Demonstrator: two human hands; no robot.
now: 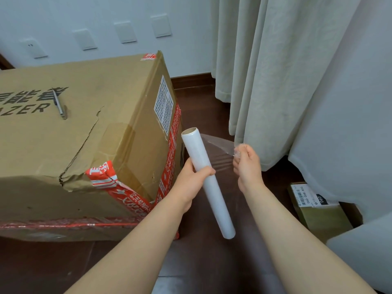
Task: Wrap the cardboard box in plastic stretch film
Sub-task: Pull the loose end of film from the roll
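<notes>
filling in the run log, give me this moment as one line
left hand: grips film roll | right hand: pinches film's loose end, pulled out | cardboard box: unwrapped

White wall (106, 9) at the back, evenly lit, soft daylight tone. Four pale switch plates (125, 31) in a rising row along it; leftmost one a socket (34, 48). Dark brown skirting (191, 79) at wall foot. Dark wood floor (201, 262), glossy, faint reflections. Cream curtain (265, 71) hanging in folds at right, hem just above floor. White sheer fabric (350, 124) beside it, farther right. Small parcel (318, 211) with barcode label on floor under the sheer.
</notes>
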